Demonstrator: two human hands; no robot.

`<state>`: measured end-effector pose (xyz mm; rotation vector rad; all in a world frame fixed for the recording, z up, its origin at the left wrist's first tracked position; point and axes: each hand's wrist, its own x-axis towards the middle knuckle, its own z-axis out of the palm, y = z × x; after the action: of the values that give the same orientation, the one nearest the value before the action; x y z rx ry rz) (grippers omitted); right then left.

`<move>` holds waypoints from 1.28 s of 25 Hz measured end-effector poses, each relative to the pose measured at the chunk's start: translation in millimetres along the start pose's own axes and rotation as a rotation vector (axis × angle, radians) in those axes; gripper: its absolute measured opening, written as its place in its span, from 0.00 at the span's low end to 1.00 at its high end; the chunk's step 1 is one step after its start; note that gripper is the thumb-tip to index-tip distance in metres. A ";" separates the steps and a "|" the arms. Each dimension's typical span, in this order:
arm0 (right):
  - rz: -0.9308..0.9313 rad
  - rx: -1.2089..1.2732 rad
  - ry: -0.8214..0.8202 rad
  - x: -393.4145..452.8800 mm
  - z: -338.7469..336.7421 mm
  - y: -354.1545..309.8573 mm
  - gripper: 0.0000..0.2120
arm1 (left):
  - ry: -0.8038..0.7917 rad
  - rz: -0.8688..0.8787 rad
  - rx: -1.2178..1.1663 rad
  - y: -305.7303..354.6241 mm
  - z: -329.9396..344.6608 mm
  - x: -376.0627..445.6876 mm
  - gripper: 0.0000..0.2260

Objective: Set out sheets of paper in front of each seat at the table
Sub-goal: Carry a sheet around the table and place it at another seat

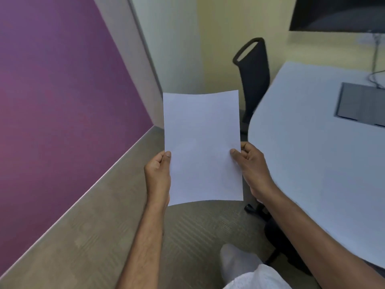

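Both forearms are bare, without sleeves, watch or rings, and below the left hand are a white sock and white textured trousers (only partly visible).

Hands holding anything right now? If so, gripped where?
Yes: white paper, one sheet or several cannot be told. The left hand pinches its left edge and the right hand its right edge, both on the lower half, held in the air beside the table.
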<state>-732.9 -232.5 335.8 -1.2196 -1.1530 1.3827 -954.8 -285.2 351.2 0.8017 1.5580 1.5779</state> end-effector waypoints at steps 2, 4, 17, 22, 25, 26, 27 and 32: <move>-0.002 0.011 0.080 32.1 3.7 1.4 0.09 | -0.074 -0.006 0.017 -3.1 13.8 48.4 0.12; -0.007 0.030 0.161 69.0 5.0 3.9 0.08 | -0.146 -0.005 0.022 -6.6 34.0 99.9 0.12; 0.071 0.090 0.560 308.4 -18.5 -4.6 0.06 | -0.544 -0.028 0.200 -3.2 218.9 375.1 0.13; 0.085 0.088 0.743 385.4 -43.1 -2.2 0.07 | -0.721 0.001 0.271 -13.1 307.3 458.1 0.12; 0.087 0.082 0.846 433.8 -56.8 -1.9 0.09 | -0.810 0.001 0.279 -13.9 361.9 505.3 0.12; 0.093 0.085 0.888 448.9 -61.1 -2.8 0.09 | -0.843 -0.002 0.290 -14.2 380.5 521.6 0.12; 0.098 0.088 0.928 463.4 -66.7 -2.9 0.09 | -0.877 -0.005 0.297 -14.9 399.6 537.5 0.12; 0.116 0.113 1.089 532.5 -97.4 3.8 0.09 | -1.069 0.001 0.379 -25.5 497.8 602.7 0.12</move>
<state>-675.8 300.5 260.3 -1.6352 -0.2328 0.6257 -834.7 486.4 307.2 1.5162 1.0134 0.5926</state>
